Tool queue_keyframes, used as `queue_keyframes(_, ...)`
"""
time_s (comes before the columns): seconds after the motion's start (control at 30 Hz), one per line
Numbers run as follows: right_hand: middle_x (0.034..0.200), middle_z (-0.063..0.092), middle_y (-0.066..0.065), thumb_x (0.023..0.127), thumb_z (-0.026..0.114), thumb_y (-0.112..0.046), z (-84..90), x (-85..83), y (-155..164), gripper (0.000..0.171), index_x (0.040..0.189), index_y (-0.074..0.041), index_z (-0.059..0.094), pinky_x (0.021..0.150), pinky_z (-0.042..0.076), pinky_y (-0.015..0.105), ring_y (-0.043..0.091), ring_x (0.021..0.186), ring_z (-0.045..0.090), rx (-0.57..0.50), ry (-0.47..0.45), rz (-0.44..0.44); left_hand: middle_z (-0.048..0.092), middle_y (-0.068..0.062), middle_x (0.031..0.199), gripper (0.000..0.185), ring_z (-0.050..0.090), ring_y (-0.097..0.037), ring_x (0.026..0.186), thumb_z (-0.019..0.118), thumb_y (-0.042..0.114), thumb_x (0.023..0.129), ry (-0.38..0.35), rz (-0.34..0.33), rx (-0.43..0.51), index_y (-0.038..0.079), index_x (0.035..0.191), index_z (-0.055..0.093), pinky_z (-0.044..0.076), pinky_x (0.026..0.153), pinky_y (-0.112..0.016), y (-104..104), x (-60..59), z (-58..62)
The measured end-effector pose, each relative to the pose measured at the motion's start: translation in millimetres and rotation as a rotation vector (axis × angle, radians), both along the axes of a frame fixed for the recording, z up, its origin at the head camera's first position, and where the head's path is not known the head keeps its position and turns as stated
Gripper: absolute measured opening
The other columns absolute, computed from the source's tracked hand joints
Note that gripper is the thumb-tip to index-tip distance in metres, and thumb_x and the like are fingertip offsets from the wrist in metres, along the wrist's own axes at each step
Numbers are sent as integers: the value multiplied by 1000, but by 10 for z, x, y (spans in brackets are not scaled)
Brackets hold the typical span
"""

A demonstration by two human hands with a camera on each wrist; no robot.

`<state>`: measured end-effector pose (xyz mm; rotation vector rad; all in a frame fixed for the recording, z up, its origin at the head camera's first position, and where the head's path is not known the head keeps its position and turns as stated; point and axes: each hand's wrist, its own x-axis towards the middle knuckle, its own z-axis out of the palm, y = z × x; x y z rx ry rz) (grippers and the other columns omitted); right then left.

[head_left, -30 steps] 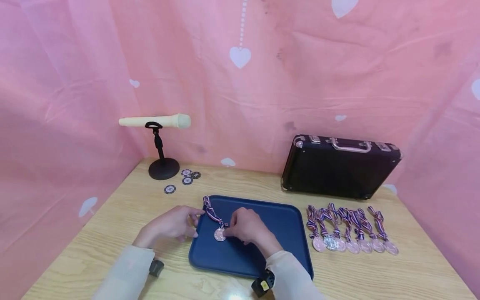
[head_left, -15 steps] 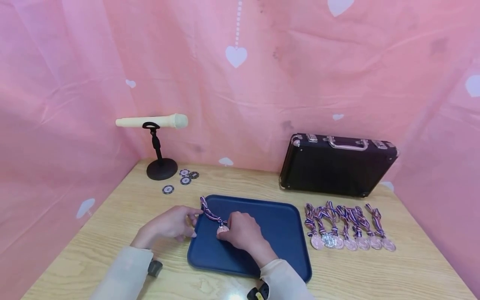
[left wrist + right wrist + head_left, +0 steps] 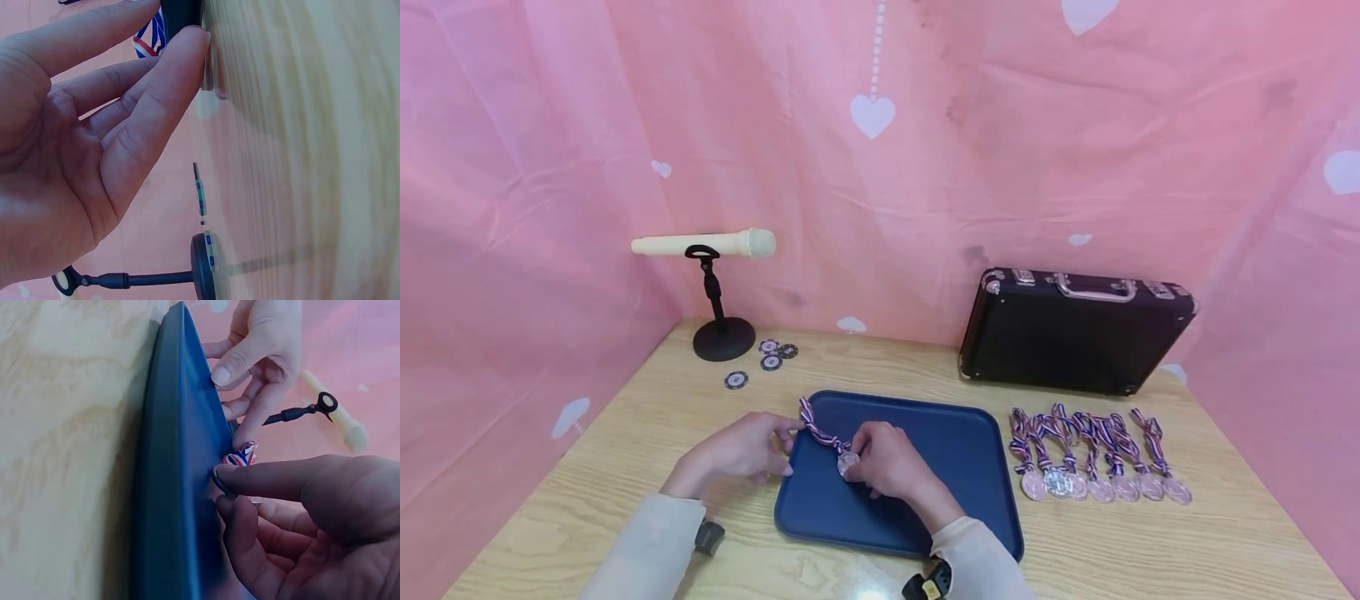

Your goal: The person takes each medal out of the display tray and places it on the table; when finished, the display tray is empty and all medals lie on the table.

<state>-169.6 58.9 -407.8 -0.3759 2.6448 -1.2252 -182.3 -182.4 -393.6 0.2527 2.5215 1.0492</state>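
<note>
On the left part of the blue tray lies a medal. Its striped ribbon runs up toward the tray's far left corner. My right hand pinches the edge of the medal's disc between thumb and fingers; the right wrist view shows the thumb over it, with part of the disc hidden. At the tray's left side my left hand holds the rim, its thumb over the edge and its fingers bent along the outside. The left index fingertip is close to the ribbon.
Several ribboned medals lie in a row right of the tray. A black briefcase stands behind them. At the back left are a microphone on a black stand and several poker chips. A pink curtain hangs behind the table.
My right hand has shifted the medal slightly on the tray, and the disc, covered more half a second ago, shows again. The left hand stays at the tray's rim.
</note>
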Motion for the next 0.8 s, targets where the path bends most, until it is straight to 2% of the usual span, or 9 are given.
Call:
queue_keyframes(0.13, 60, 64, 2, 87, 82, -6, -8, -12, 53, 13, 96, -5, 73, 45, 56, 32, 13, 44, 58, -40, -59, 32, 63, -4, 104, 69, 63, -20, 69, 84, -2, 85, 1, -3, -4, 10, 149, 60, 61, 60, -32, 5, -6, 1)
queue_keyframes(0.27, 58, 62, 2, 89, 80, -6, -24, -18, 81, 21, 108, -1, 74, 46, 57, 32, 12, 44, 57, -110, -105, 50, 63, -4, 104, 68, 63, -19, 66, 84, -2, 85, 3, 1, -16, 10, 149, 61, 60, 60, -32, 9, 0, -1)
queue_keyframes(0.5, 64, 60, 2, 89, 80, -4, -25, -34, 87, 28, 114, 4, 70, 44, 54, 25, 10, 48, 56, -289, -215, 57, 63, -4, 104, 69, 61, -20, 64, 84, -2, 85, 8, 6, -19, 9, 149, 61, 60, 60, -32, 14, 9, 5)
queue_keyframes(0.8, 77, 65, 3, 90, 80, -7, 28, -72, 161, 39, 125, 4, 65, 47, 52, 21, 11, 55, 57, -429, -324, -9, 64, -5, 105, 68, 63, -20, 67, 83, -3, 86, -7, 8, -6, 9, 149, 60, 61, 60, -31, 8, 11, -5)
